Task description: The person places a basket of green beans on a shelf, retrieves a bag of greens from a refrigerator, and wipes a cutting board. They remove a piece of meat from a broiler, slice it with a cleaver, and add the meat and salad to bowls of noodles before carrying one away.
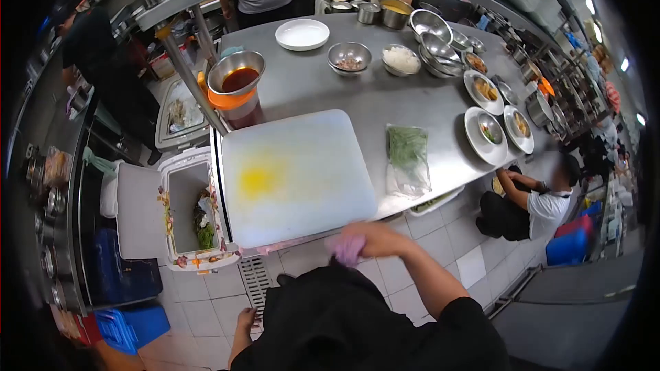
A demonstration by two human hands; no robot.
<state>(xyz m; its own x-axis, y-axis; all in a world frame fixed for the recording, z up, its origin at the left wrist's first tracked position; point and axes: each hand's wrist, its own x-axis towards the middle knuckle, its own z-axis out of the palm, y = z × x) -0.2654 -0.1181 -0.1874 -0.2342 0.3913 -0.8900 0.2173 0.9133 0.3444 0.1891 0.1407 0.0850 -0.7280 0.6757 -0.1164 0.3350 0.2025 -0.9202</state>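
Pink crumpled cloth (346,250) was gripped tight in the right hand (377,236) at the near edge of a white, yellow-stained plastic cutting board (309,192). The left hand (242,321) hung low, fingers unclear.

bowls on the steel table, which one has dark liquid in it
The big bowl at the table's left edge, over an orange rim; the rice bowl holds white solids.

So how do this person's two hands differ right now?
The right hand is raised to the near edge of the white cutting board, while the left hand hangs low over the floor tiles. The right hand is closed on a pink cloth; the left hand shows nothing in it. Both forearms are bare.
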